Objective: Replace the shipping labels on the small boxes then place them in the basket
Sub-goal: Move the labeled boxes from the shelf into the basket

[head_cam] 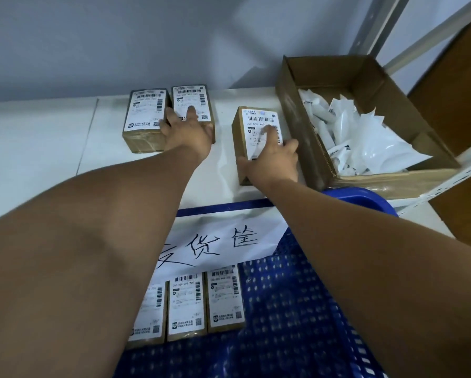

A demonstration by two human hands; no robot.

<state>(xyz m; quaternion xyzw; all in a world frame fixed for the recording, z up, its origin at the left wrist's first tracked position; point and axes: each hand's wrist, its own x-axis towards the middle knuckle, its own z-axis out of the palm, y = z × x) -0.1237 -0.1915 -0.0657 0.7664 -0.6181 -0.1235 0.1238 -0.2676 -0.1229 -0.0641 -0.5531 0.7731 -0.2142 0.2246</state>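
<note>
Three small brown boxes with white shipping labels lie on the white table. My left hand (188, 132) reaches over the middle box (199, 98); one finger lies on its label, another goes into the gap beside the left box (144, 115), and the thumb is at its right edge. My right hand (275, 156) grips the right box (253, 118), thumb on its left side, index finger on the label, other fingers on its right side. The blue basket (297, 296) sits below my arms with three labelled boxes (185, 306) inside.
A paper sign with handwriting (229, 241) hangs on the basket's far wall. An open cardboard carton (297, 115) holding white plastic packets (365, 137) stands at the right, close to the right box. A grey wall runs behind the table, and a metal shelf frame (447, 181) is at right.
</note>
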